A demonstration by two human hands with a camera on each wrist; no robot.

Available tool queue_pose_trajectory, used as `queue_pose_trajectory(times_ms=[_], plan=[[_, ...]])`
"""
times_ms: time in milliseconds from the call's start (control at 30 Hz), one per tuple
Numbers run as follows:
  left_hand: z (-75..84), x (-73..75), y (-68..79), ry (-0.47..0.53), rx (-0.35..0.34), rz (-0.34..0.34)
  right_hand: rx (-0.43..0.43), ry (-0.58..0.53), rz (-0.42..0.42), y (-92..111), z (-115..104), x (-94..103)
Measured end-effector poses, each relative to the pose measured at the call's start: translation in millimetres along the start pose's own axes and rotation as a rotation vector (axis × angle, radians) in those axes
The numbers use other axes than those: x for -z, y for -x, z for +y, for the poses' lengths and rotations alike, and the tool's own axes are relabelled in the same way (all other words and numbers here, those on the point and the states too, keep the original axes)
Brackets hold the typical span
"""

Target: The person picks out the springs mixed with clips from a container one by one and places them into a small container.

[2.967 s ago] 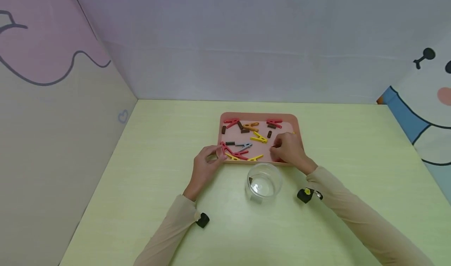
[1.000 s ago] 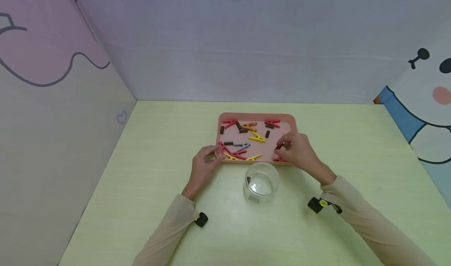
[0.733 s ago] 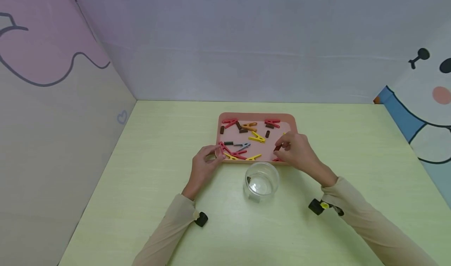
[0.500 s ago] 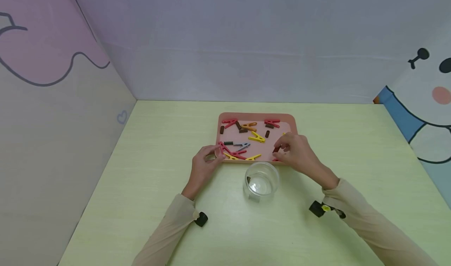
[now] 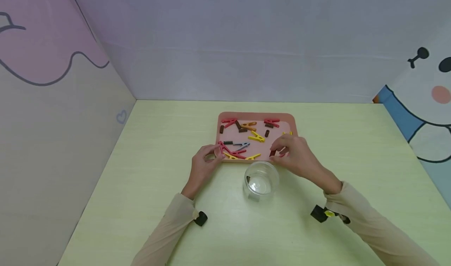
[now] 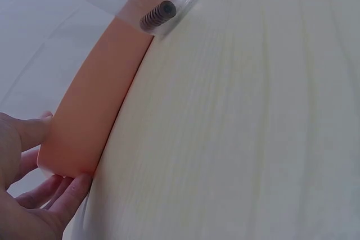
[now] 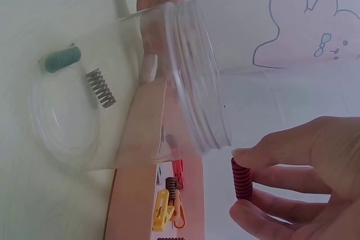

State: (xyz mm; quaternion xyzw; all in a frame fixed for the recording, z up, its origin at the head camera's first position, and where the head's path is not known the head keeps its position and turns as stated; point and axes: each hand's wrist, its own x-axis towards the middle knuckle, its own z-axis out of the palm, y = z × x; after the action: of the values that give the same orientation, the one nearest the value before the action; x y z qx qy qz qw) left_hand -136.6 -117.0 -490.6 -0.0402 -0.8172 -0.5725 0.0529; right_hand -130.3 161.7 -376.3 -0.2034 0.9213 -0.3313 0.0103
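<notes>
My left hand [image 5: 204, 165] grips the near left corner of the pink tray [image 5: 258, 116], its thumb over the rim and fingertips low on the outer wall in the left wrist view. My right hand [image 5: 296, 156] pinches a dark red coil spring [image 7: 242, 179] between thumb and fingertips, over the tray's near right part. Just left of that spring in the right wrist view is the mouth of a clear jar [image 7: 197, 77]. Inside the jar lie a grey coil spring [image 7: 101, 88] and a green coil-like piece [image 7: 63, 59]. The jar stands on the table in front of the tray.
Several clothes-pegs lie in the tray, among them a grey one [image 5: 243, 145], a yellow one [image 5: 256, 136] and an orange one [image 5: 249, 125]. Dark springs lie between them, one [image 5: 228, 142] near the left side. Walls stand behind and beside the table [image 5: 158, 140].
My right hand has come up from the tray's near right corner with the red spring and shifted left toward the jar, uncovering a yellow peg. My left hand has stayed at the tray corner.
</notes>
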Motion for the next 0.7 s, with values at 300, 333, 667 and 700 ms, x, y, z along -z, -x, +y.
queue_pose_trajectory(times_ms=[300,333,667,700], plan=[[-0.2,0.2,0.2,0.005,-0.011,-0.002,0.034,-0.027,-0.006,5.0,-5.2,0.2],[-0.5,0.1,0.1,0.005,-0.011,0.001,0.038,-0.032,-0.008,5.6,-5.9,0.2],[1.1,0.2,0.6,-0.005,-0.005,-0.003,0.078,-0.085,-0.038,11.4,-11.7,-1.1],[1.2,0.2,0.8,-0.006,-0.004,-0.002,0.081,-0.088,-0.041,11.9,-12.5,-1.3]])
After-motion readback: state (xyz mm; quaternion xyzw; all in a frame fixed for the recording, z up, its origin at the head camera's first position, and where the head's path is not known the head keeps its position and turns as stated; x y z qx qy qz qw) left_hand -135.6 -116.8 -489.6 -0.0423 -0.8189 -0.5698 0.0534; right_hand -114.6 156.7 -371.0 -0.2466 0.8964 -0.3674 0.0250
